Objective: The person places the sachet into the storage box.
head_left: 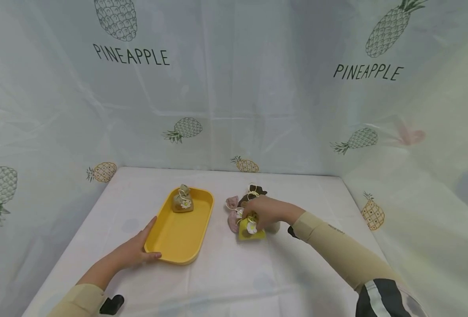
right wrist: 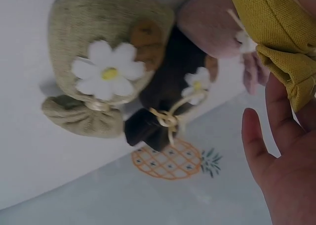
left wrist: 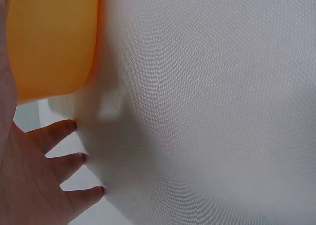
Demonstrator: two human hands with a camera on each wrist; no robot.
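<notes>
My right hand (head_left: 267,210) pinches a yellow drawstring pouch (head_left: 243,234) by its gathered neck; the pouch bears a white flower. In the right wrist view that pouch (right wrist: 274,20) hangs at the upper right by the fingers. Around it lie a pink pouch (head_left: 232,223), a dark brown pouch (right wrist: 170,71) and a beige pouch (right wrist: 74,22) with a white flower. My left hand (head_left: 132,251) rests against the near left corner of a yellow tray (head_left: 178,237), its fingers spread straight. Inside the tray's far end sits an olive-beige pouch (head_left: 181,207).
A white cloth covers the table (head_left: 234,281). Behind and at both sides hangs a pale curtain (head_left: 250,97) printed with pineapples. The tray stands left of the pouch cluster, with a strip of tabletop between them.
</notes>
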